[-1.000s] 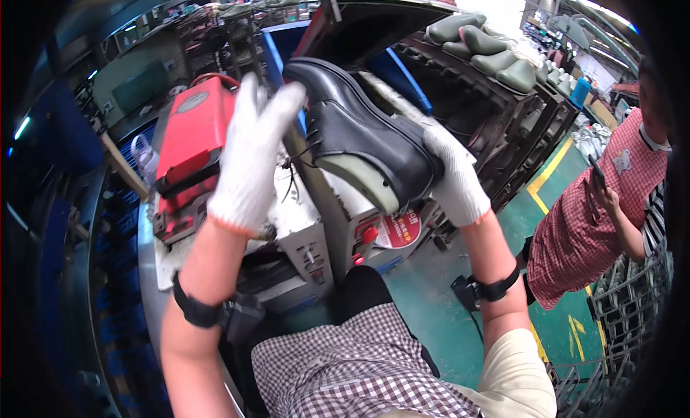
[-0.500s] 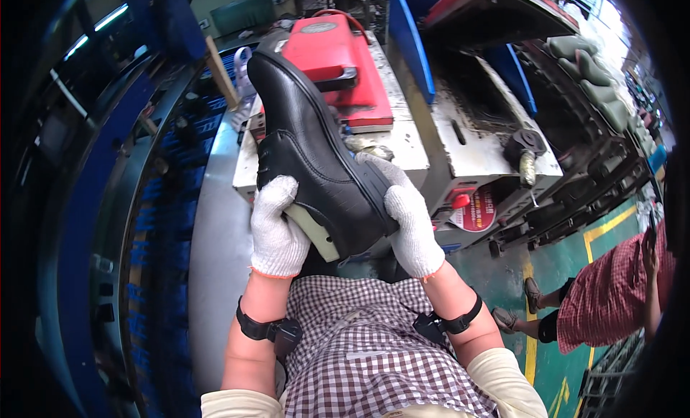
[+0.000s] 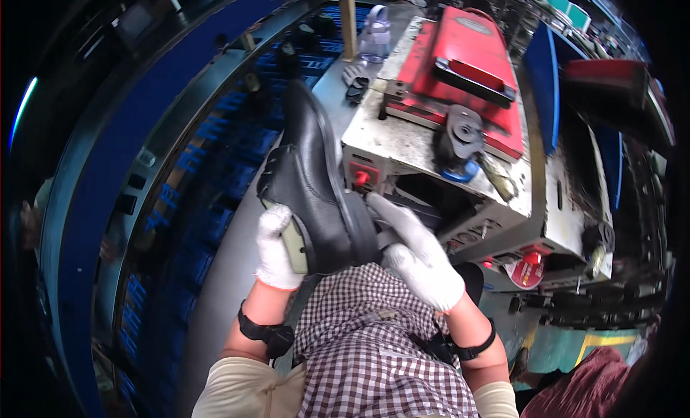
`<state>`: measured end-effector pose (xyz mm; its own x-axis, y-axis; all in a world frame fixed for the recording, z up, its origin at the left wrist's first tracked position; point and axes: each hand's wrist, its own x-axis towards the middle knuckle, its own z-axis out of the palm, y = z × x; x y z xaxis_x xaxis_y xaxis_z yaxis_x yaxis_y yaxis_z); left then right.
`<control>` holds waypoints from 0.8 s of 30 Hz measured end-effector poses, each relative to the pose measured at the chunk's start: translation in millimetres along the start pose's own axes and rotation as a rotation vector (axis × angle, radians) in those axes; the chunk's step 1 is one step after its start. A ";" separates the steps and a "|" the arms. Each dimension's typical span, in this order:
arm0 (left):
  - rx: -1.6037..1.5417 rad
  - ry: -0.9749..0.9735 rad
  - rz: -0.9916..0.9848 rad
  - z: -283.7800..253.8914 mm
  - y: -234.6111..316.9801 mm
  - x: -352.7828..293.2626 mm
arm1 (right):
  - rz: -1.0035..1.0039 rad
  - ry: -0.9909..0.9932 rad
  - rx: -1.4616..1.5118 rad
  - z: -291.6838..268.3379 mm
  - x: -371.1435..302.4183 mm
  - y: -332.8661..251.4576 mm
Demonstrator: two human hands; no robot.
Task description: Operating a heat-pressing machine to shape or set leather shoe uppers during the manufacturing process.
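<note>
A black leather lace-up shoe (image 3: 316,184) stands in front of me, toe pointing up and away, with its sole edge turned to the right. A pale green shoe last (image 3: 293,247) shows at its opening. My left hand (image 3: 277,249), in a white knit glove, grips the shoe by the opening side near the heel, thumb on the last. My right hand (image 3: 420,256), gloved the same way, is beside the heel with thumb and fingers spread apart and nothing held between them.
Right of the shoe stands a white machine with a red hinged cover (image 3: 478,73); a grey clamp-like part (image 3: 463,134) sits on its top. A second machine with a raised lid (image 3: 607,80) is farther right. Blue racks (image 3: 194,159) run along the left. A person's dark red garment (image 3: 586,386) shows lower right.
My right hand has let go of the shoe's heel and moved slightly right, fingers spreading. The left hand keeps its hold. The view has swung left, so the machines appear farther right.
</note>
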<state>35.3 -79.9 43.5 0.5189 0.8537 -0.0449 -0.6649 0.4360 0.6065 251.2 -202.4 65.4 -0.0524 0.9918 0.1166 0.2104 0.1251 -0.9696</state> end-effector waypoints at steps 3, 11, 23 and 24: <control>0.089 0.295 0.053 -20.7 35.7 11.7 | -0.092 0.237 0.002 -5.5 -15.2 17.7; 0.527 0.600 0.037 -164.9 147.0 177.4 | 0.165 0.775 0.198 -24.5 -84.8 82.4; 1.502 0.856 0.099 -221.4 122.4 335.7 | 0.407 0.877 0.176 3.5 -103.3 125.7; 1.441 0.975 0.293 -261.1 155.3 325.9 | 0.388 0.811 0.182 2.7 -92.3 120.0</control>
<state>-39.2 340.4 -84.2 -0.3576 0.9290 0.0958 0.5696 0.1356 0.8107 278.7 -279.1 -62.4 0.7055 0.6865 -0.1758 -0.0907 -0.1585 -0.9832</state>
